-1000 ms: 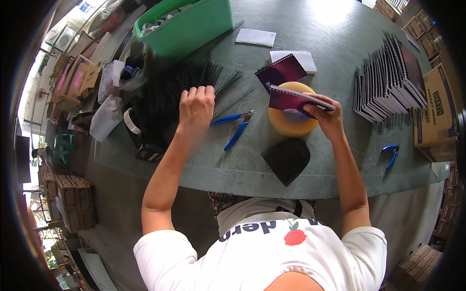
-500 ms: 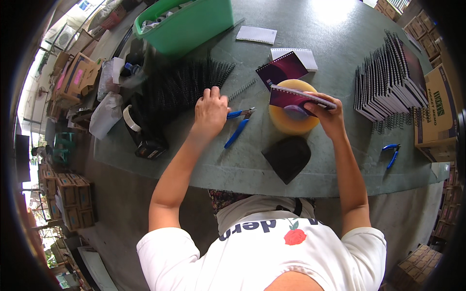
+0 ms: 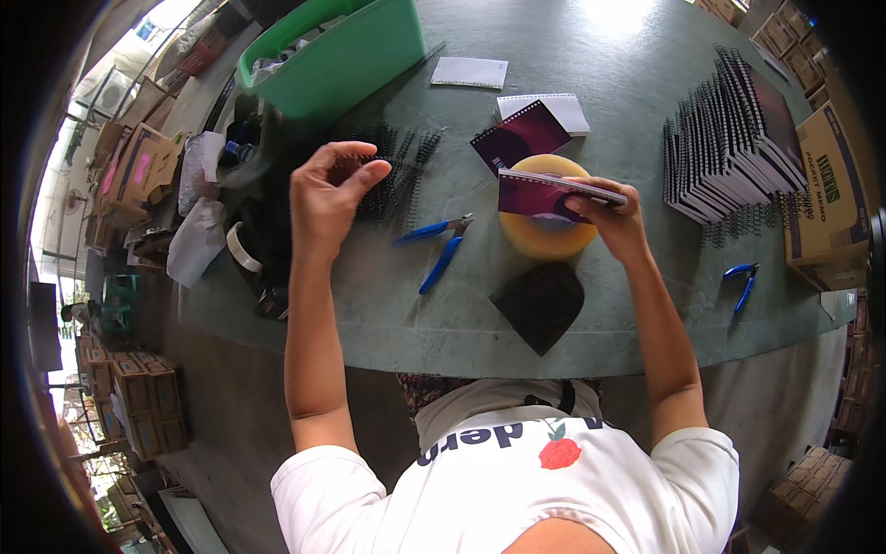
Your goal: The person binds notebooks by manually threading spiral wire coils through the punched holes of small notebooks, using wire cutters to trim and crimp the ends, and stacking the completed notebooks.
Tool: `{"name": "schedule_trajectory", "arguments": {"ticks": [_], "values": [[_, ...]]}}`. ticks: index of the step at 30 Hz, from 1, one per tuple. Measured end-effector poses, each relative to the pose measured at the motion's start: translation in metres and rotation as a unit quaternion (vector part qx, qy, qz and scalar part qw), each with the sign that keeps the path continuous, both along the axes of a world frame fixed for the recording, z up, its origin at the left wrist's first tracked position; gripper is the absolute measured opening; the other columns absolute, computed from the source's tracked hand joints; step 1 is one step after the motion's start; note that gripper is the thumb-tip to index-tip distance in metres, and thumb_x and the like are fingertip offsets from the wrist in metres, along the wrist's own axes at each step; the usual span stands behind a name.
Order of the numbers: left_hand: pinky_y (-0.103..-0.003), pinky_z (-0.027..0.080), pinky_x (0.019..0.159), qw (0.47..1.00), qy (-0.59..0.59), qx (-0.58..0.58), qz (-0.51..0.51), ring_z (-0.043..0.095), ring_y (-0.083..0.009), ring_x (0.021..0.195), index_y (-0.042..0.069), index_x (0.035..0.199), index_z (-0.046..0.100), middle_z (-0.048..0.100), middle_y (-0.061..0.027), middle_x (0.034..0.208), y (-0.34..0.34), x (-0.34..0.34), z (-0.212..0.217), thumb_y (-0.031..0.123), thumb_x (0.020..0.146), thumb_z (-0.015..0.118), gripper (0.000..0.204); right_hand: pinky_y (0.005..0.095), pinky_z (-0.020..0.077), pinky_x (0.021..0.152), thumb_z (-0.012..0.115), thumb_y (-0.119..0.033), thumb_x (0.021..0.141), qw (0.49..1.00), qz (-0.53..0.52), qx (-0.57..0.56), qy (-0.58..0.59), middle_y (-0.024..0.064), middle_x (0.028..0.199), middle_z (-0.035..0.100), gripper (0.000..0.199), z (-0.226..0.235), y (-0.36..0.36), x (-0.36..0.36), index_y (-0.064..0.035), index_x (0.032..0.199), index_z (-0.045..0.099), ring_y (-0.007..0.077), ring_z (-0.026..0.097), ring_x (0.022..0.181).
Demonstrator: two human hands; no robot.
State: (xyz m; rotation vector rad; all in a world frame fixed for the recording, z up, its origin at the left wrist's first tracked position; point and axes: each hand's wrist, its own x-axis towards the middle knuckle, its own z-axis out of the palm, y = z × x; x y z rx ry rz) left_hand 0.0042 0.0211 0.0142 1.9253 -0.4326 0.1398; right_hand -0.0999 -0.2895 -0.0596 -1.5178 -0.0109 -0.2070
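Observation:
My left hand (image 3: 332, 189) is raised over the pile of black spiral coils (image 3: 406, 166), thumb and forefinger apart with a gap between them. I see nothing held there, though the coils behind are blurred. Pinched in my right hand (image 3: 614, 217) is a small notebook (image 3: 544, 194) with a dark purple cover and holes punched along its edge. It is tilted over a roll of yellowish tape (image 3: 531, 242). Blue-handled pliers (image 3: 440, 249) lie spread on the table between my hands. A loose purple cover (image 3: 521, 138) rests partly on a white punched pad (image 3: 563, 113).
A green bin (image 3: 341, 60) stands at the far left, and another white pad (image 3: 469, 72) lies near it. On the right are stacked spiral notebooks (image 3: 729, 148), a cardboard box (image 3: 831, 198) and a second blue pliers (image 3: 744, 284). A black pouch-like piece (image 3: 540, 305) lies close to me.
My left hand has moved left and up, away from beside the pliers, and its fingers have spread. The pliers have shifted slightly. My right hand still grips the notebook.

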Motion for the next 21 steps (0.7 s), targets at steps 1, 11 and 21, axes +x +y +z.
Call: {"name": "schedule_trajectory", "arguments": {"ticks": [1,11,21], "values": [[-0.024,0.048,0.068,0.993,0.022,-0.102,-0.055,0.059,-0.0105,0.07,0.003,0.094,0.064,0.062,-0.0035,0.079,0.001,-0.003,0.008,0.002,0.08,0.067,0.014,0.0215,0.0506,0.076,0.07,0.0,0.077,1.0,0.001,0.009,0.0,0.0058,0.092,0.068,0.025,-0.001,0.0,0.0,0.0022,0.102,0.067,0.0089,0.062,0.082],[-0.023,0.046,0.061,0.995,-0.025,0.011,-0.098,0.057,-0.0079,0.068,0.0,0.1,0.064,0.062,-0.0042,0.077,-0.072,-0.057,-0.038,0.019,0.089,0.061,0.022,0.0213,0.0507,0.075,0.07,0.001,0.077,1.0,0.002,-0.019,-0.015,0.006,0.09,0.068,0.022,-0.003,0.003,0.001,0.0034,0.099,0.067,0.009,0.062,0.081],[-0.02,0.043,0.055,0.996,0.068,0.015,-0.051,0.052,-0.0047,0.061,0.001,0.087,0.065,0.06,-0.0014,0.067,-0.077,-0.051,-0.029,0.019,0.088,0.062,0.018,0.024,0.0512,0.08,0.067,0.004,0.078,0.998,0.056,0.01,-0.018,0.0085,0.095,0.068,0.021,-0.002,-0.002,0.001,0.0026,0.099,0.067,0.0119,0.062,0.087]]}}
